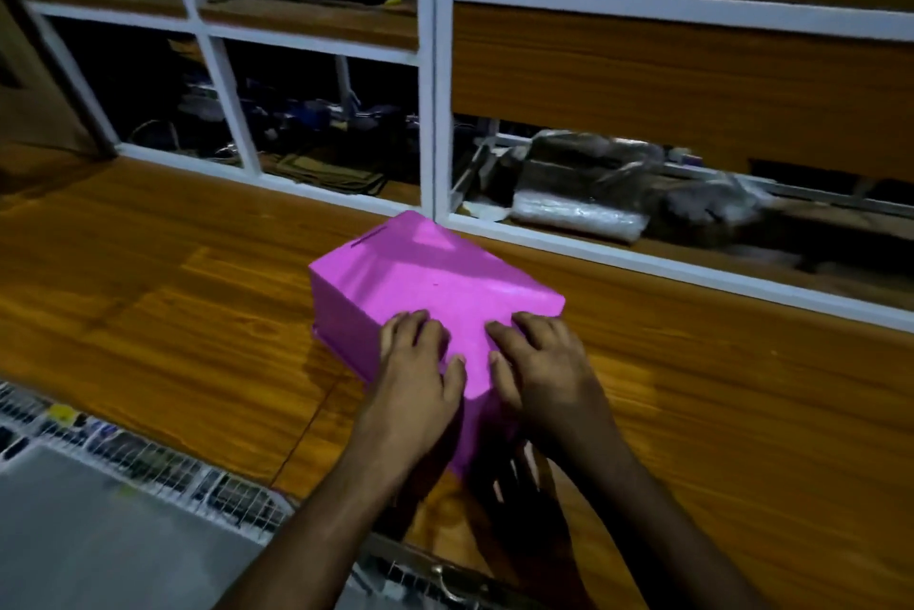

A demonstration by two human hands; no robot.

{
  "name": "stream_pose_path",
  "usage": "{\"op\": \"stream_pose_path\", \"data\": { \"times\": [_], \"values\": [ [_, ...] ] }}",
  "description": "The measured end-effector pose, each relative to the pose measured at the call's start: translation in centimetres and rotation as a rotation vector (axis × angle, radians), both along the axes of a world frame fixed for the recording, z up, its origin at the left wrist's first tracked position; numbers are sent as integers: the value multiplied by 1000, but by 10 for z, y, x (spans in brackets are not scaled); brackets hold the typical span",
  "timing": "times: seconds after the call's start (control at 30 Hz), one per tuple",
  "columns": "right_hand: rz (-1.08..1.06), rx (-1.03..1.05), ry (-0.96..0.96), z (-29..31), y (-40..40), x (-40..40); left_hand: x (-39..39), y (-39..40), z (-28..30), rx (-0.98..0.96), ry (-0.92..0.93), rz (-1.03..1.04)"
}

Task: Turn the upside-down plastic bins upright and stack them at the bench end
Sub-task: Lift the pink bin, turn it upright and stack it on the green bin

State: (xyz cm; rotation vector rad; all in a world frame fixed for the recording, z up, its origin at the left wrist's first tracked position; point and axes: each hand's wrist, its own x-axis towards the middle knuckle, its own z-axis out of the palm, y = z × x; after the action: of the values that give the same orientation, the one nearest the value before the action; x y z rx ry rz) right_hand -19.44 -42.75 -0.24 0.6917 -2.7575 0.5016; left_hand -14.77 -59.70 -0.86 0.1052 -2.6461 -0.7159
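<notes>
To the left of both hands, at the near edge, lies a wire mesh tray (pixel 148 456) beside a grey surface; what it holds is too blurred to tell. The wooden bench (pixel 148 273) stretches bare on that side. The left hand (pixel 418 382) lies palm down on the near corner of the pink plastic bin (pixel 420 283), fingers spread flat over its upturned base, thumb pointing toward the other hand; it presses rather than clasps. The bin sits upside down on the bench, its closed bottom facing up, so nothing of its inside shows. It reaches away from the hands, toward the white-framed window (pixel 435 65). The right hand (pixel 544 367) rests just beside the left, also flat and open on the same corner, fingers touching the base, heel over the bin's near edge. Beyond the glass, right of the hands, lie wrapped bundles (pixel 578 209).
</notes>
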Motion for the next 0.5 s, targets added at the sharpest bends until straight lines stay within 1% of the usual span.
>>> {"op": "stream_pose_path", "data": {
  "times": [0.17, 0.3, 0.5],
  "values": [
    [-124, 61, 102, 1, 71, 17, -11, 57, 1, 26, 0, -187],
    [-224, 137, 122, 4, 130, 30, -16, 106, 2, 77, -32, -340],
    [-249, 140, 148, 9, 197, 47, -25, 162, 12, 146, -75, -506]
  ]
}}
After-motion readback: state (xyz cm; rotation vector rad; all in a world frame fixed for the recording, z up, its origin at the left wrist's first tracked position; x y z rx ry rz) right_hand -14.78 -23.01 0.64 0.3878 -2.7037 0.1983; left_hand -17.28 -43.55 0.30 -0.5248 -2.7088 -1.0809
